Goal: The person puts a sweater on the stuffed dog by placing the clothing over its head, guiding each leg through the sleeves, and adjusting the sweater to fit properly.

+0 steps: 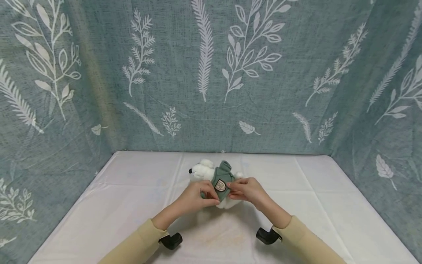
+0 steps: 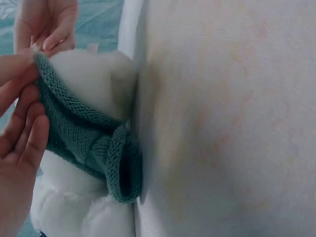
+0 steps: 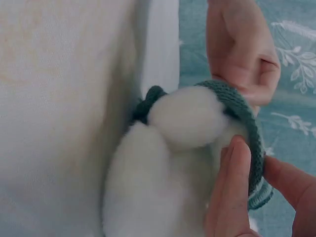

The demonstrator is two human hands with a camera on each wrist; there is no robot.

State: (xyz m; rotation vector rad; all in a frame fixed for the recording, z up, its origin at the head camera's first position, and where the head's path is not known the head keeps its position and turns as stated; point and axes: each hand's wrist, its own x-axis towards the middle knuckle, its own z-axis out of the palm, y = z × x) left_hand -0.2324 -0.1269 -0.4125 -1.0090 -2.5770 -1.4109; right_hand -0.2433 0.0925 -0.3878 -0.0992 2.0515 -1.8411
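A white plush toy animal (image 1: 202, 171) lies on its side on the table, its head with a dark nose toward the left. It wears a green knitted sweater (image 1: 224, 174) with a shield-shaped badge (image 1: 220, 185). My left hand (image 1: 201, 195) pinches the sweater's hem near the toy's front side; in the left wrist view its fingertips (image 2: 30, 69) are at the knitted edge. My right hand (image 1: 248, 190) holds the hem by the toy's rear, with the band (image 3: 256, 148) between thumb and fingers in the right wrist view. An empty-looking sleeve (image 2: 126, 165) hangs toward the table.
A white cloth (image 1: 132, 198) with fold creases covers the table. Blue-green curtains (image 1: 184, 121) with white leaf prints stand behind it and at both sides. Black wrist mounts (image 1: 170, 241) sit under both beige cuffs.
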